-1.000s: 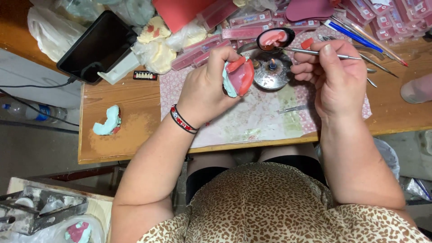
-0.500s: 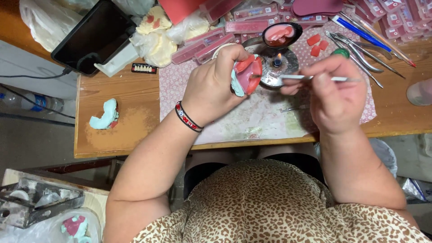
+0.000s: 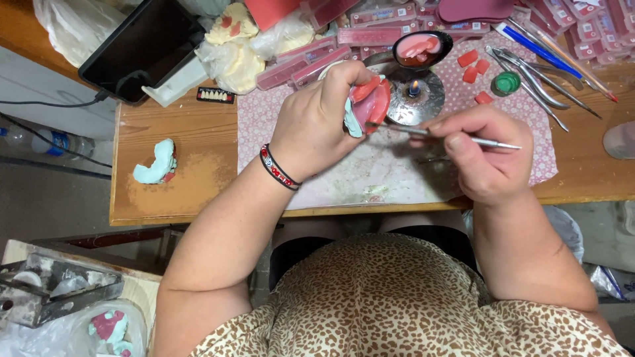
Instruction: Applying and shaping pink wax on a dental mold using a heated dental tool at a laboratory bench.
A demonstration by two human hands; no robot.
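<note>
Left hand: the left hand [image 3: 317,122] is curled shut around a red wax denture base on a pale blue-green dental cast [image 3: 368,106], fingers wrapped over its back, wax side turned toward the other hand; a red and black beaded bracelet [image 3: 278,168] sits on the wrist
Right hand: the right hand [image 3: 486,152] pinches a thin metal wax tool [image 3: 450,136] like a pen; the tip reaches left and touches the red wax
Held piece: raised above the patterned mat [image 3: 390,172], between the two hands, nearer the left one
Just beyond the grip: a small lit burner on a round metal dish [image 3: 415,98], its flame showing; behind it a spoon holding pink wax [image 3: 421,49]
Right of the grip: loose red wax pieces [image 3: 473,63], a green round pot [image 3: 507,82], several metal hand tools [image 3: 536,73] laid out on the mat
Far left of the grip: a second blue-green cast [image 3: 157,164] alone on the wooden table [image 3: 178,198]; a small card of teeth [image 3: 215,95]; a dark tablet [image 3: 142,49] on a stand
Behind the grip: flat pink boxes [image 3: 311,63] in rows; plastic bags with yellowish casts [image 3: 235,49]
</note>
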